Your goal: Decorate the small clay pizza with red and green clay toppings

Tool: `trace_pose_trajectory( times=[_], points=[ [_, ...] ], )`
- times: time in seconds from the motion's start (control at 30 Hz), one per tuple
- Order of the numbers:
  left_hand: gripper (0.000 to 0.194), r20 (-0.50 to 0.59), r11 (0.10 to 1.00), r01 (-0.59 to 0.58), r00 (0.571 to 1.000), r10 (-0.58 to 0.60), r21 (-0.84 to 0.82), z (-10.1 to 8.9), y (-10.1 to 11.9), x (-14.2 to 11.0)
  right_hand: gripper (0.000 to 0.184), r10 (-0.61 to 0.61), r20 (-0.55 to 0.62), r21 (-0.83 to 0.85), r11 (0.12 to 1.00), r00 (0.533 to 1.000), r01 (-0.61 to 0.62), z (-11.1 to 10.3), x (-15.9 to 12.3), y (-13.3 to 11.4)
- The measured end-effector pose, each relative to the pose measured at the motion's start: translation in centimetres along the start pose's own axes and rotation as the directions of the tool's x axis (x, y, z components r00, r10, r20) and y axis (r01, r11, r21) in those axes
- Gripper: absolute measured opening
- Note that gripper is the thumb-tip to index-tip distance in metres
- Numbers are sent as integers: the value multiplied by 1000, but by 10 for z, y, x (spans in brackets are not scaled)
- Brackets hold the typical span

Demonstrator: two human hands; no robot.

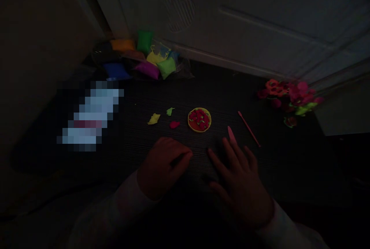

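Note:
My left hand (166,164) is closed, thumb and forefinger pinched together; whatever may be between them is too small and dark to make out. Fingers spread, my right hand (239,183) rests low over the dark table, its fingertips at the lower end of a pink modelling-clay knife (231,133). Beyond both hands lies a round yellow-rimmed clay disc (199,120) filled with red pieces and bits of green. To its left are a red clay lump (174,125), a yellow clay piece (154,118) and a small green clay piece (170,111). A thin pink stick tool (249,128) lies at the right.
Packets of coloured clay (147,62) are heaped at the back left. A blurred-out bright rectangle (92,116) lies on the left. Pink, orange and green clay shapes (291,96) cluster at the back right. A pale panel (219,21) with a heart relief borders the table (214,87) behind.

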State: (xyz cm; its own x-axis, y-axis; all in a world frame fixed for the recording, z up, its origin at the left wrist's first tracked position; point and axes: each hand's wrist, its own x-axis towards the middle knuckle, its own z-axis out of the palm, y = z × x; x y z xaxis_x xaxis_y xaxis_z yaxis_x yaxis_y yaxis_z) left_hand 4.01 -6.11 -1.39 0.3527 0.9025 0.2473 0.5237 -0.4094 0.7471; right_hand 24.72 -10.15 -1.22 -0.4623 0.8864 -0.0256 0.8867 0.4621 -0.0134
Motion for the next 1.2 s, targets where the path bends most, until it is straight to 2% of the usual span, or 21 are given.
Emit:
trace_pose_trajectory(
  times=[0.1,0.23,0.33,0.47,0.6,0.73,0.87,1.0,1.13,1.2],
  points=[
    [10,7,1000,3,1000,-3,4,0,0,0,55,-40,36,1,999,999,40,-1,0,0],
    [9,-1,1000,-9,1000,9,-2,0,-1,-2,56,26,1,-27,999,1000,-26,-2,0,1],
    [10,9,1000,9,1000,-9,-2,0,-2,-2,57,-32,42,-11,999,999,33,-2,1,0],
    [10,17,1000,4,1000,-4,-7,0,-1,-1,56,33,-5,-23,999,999,-33,-1,1,1],
    [11,19,1000,7,1000,-7,-7,0,0,0,57,-48,53,-24,998,997,49,-2,0,1],
    [10,17,1000,6,1000,-6,-6,0,0,-1,54,13,6,-32,999,1000,-13,-3,2,1],
    [10,11,1000,3,1000,-3,-6,0,0,-1,56,-50,46,-1,999,998,50,-2,2,0],
    [11,16,1000,16,1000,-16,-5,-1,2,0,55,2,5,-3,1000,1000,-2,-1,2,0],
    [11,18,1000,17,1000,-17,-1,-1,2,1,55,-56,46,-2,998,997,56,-2,2,-1],
    [11,16,1000,16,1000,-16,-2,-1,2,0,55,-31,35,-10,999,999,32,-2,2,-1]
  ],
)
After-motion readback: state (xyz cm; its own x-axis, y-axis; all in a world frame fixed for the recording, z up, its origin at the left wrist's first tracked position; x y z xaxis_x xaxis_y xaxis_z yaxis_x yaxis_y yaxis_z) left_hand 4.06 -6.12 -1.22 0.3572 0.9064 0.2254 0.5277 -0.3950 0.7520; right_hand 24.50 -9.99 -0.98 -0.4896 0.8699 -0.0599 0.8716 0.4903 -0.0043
